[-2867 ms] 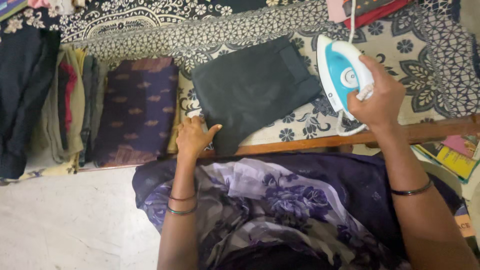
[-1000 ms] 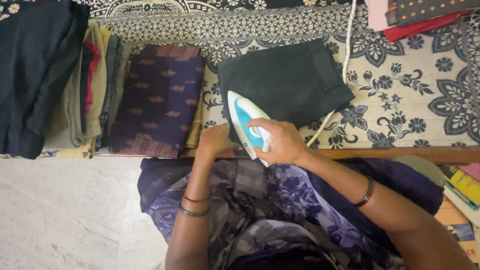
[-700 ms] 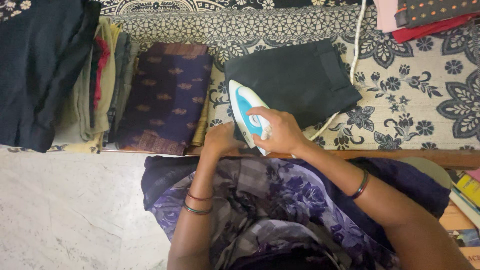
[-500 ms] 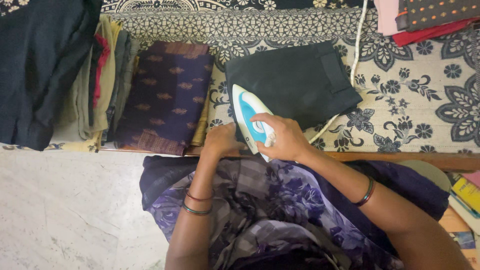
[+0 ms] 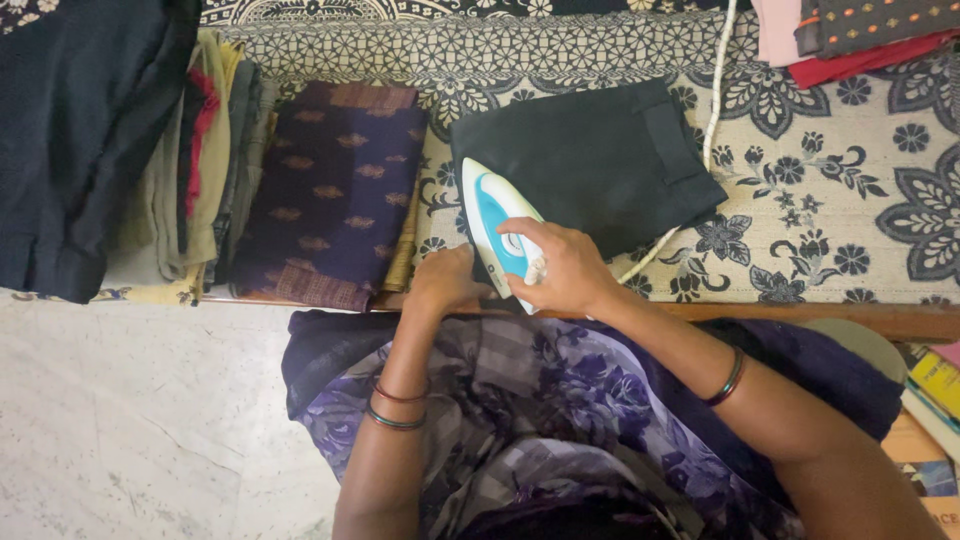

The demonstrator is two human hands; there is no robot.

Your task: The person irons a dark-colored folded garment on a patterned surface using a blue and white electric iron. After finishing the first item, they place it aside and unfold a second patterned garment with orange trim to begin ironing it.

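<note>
A white and blue electric iron [image 5: 487, 212] rests on the near left edge of a folded black garment [image 5: 585, 165], which lies on a patterned floral cloth [image 5: 820, 215]. My right hand [image 5: 560, 268] grips the iron's handle. Just left of it, my left hand [image 5: 440, 282] presses down on the garment's near corner at the wooden edge, fingers curled; whether it pinches the cloth is hidden. The iron's white cord [image 5: 712, 110] runs up and away past the garment's right side.
A folded dark purple fabric with gold motifs [image 5: 335, 190] lies left of the garment, beside a stack of folded clothes [image 5: 195, 160] and dark cloth [image 5: 70, 140]. More folded pink and red clothes [image 5: 850, 35] sit top right. Books [image 5: 935, 400] lie lower right; pale floor [image 5: 130, 420] lower left.
Earlier my right hand held the iron off to the right; it has since come left onto the garment's near left edge. Over the last second it slides slightly back and forth there.
</note>
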